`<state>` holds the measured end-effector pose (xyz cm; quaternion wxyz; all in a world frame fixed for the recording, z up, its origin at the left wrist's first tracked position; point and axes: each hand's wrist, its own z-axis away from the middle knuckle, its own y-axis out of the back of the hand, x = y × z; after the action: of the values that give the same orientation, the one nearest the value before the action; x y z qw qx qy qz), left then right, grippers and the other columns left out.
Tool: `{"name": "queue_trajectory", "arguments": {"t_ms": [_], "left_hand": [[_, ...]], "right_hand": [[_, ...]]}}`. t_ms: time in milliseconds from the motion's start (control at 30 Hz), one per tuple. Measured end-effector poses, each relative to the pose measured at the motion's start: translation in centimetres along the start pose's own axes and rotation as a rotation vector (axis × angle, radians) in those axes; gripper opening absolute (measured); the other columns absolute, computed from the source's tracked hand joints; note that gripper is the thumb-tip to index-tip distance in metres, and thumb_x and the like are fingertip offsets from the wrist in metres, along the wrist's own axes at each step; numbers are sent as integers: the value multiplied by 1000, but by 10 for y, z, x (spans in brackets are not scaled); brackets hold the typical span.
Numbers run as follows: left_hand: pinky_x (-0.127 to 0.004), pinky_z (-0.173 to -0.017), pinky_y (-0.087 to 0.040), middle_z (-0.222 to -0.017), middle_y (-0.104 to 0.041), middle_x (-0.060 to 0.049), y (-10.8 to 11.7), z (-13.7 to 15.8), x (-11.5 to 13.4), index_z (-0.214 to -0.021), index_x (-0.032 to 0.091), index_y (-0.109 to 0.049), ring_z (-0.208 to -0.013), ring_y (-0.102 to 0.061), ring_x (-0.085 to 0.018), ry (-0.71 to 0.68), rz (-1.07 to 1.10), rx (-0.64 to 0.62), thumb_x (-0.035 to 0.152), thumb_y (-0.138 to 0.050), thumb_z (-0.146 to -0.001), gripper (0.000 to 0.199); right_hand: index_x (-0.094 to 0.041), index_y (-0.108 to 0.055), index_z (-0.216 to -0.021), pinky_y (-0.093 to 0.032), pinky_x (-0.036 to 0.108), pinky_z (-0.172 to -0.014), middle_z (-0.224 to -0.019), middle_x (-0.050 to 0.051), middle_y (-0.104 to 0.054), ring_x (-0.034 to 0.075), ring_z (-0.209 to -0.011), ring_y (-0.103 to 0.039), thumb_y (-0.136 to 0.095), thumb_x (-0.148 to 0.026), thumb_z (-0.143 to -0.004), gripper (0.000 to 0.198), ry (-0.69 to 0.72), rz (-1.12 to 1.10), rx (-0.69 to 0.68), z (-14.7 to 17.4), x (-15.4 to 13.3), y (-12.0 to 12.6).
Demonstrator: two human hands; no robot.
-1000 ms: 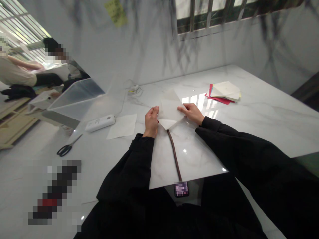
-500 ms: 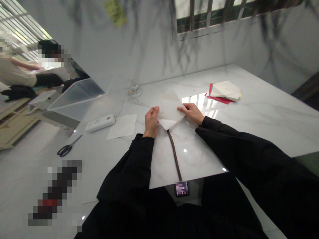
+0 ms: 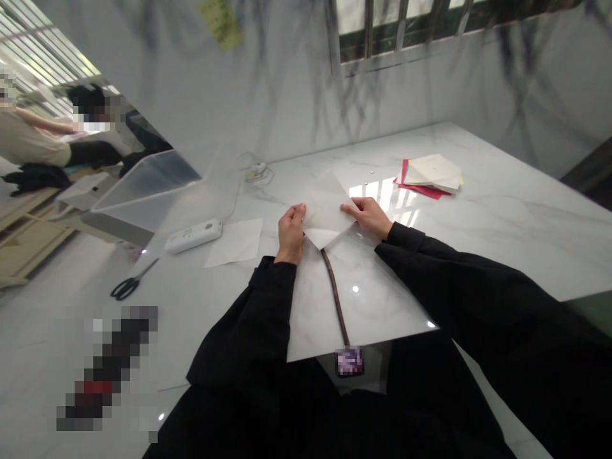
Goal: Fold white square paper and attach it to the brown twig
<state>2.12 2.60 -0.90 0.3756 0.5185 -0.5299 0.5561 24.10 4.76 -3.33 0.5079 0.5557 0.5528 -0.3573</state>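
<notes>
A folded sheet of white paper is held up over the marble-patterned table, its pointed lower corner toward me. My left hand pinches its left edge between thumb and fingers. On the opposite edge, my right hand grips the paper with the thumb on top. Below the paper's point a thin brown stick runs down to the table's front edge; its upper end is hidden by the paper. A flat white sheet lies to the left of my left hand.
Black scissors and a white oblong device lie on the left. A clear plastic box stands behind them. Stacked coloured papers rest at the back right. A small white item with a cable sits by the wall.
Both hands and the folded paper stay almost where they were. At the far left, the other person's dark-haired head has shifted slightly.
</notes>
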Motion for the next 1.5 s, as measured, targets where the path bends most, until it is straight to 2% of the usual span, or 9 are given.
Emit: {"name": "queue_trajectory", "arguments": {"t_ms": [367, 867, 1500], "left_hand": [[-23, -65, -48, -78, -65, 0, 1, -1, -2, -86, 19, -68, -71, -58, -13, -2, -22, -5, 47, -81, -81, 32], [-26, -61, -49, -71, -63, -1, 3, -4, -5, -86, 20, -68, -73, -63, -18, -77, -133, -1, 54, -80, -84, 35], [-25, -57, -47, -71, -62, 0, 2, -1, -3, -87, 22, -68, -70, -63, -18, -26, -118, 1, 54, -82, -81, 35]], "right_hand": [[-15, -72, -81, -42, 27, -56, -73, 6, -68, 18, -66, -57, -69, -65, -83, 50, -7, -4, 1, 1, -3, 0], [-15, -73, -83, -44, 27, -56, -73, 5, -68, 17, -64, -56, -70, -65, -82, 50, -16, -9, 5, 2, -5, -1], [-15, -71, -80, -39, 27, -58, -72, 4, -66, 17, -68, -55, -69, -64, -83, 49, -17, 33, 33, 1, -4, 0]]}}
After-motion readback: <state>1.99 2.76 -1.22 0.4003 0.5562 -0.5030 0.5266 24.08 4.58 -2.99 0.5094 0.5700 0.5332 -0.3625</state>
